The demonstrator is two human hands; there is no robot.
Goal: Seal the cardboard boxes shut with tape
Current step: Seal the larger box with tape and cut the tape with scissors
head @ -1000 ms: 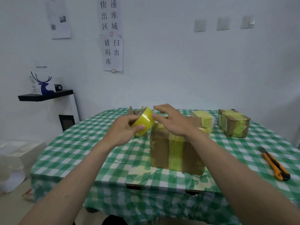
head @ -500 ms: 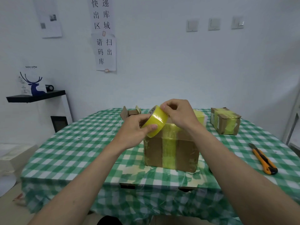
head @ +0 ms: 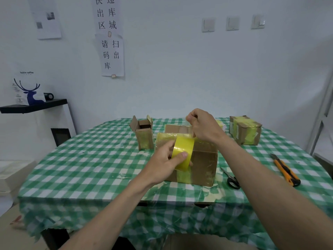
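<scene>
A large cardboard box [head: 203,163] with yellow tape strips stands in the middle of the green checked table [head: 86,170]. In front of its near face my left hand [head: 167,163] grips a yellow tape roll [head: 182,150]. Above the box's top, my right hand [head: 201,127] pinches the pulled-out clear end of the tape [head: 188,123]. A small open box [head: 143,134] stands behind to the left. A taped box [head: 246,129] sits at the back right, and another taped box [head: 220,123] is mostly hidden behind my right hand.
Black scissors [head: 231,179] lie just right of the large box. An orange utility knife [head: 285,169] lies further right. A black shelf [head: 34,106] with a deer-print bag is at the left wall. Paper signs hang on the wall behind.
My left hand brought the roll down in front of the box. My right hand rose and drew the tape end away from the roll. The scissors have come into sight.
</scene>
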